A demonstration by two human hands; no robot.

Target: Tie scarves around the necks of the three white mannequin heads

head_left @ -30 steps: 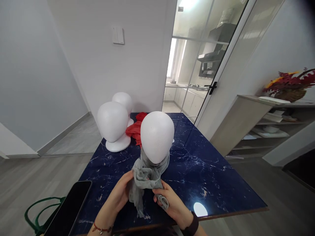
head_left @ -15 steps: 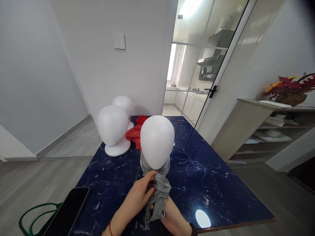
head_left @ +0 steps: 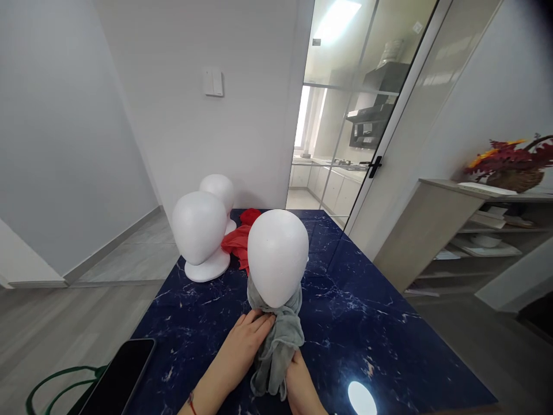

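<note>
Left hand [head_left: 252, 336] slid up, fingers flat on grey cloth scarf [head_left: 280, 346] under white foam mannequin head [head_left: 277, 256]; right hand [head_left: 299, 380] grip hidden; dark-blue marble desk [head_left: 367, 323] bare at 3 o'clock.

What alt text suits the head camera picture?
A person's left hand rests on a grey scarf wrapped around the neck of a white foam head on a dark blue marble table, the right hand under the scarf's hanging end. Two more foam heads, a red cloth and a phone sit nearby.
</note>
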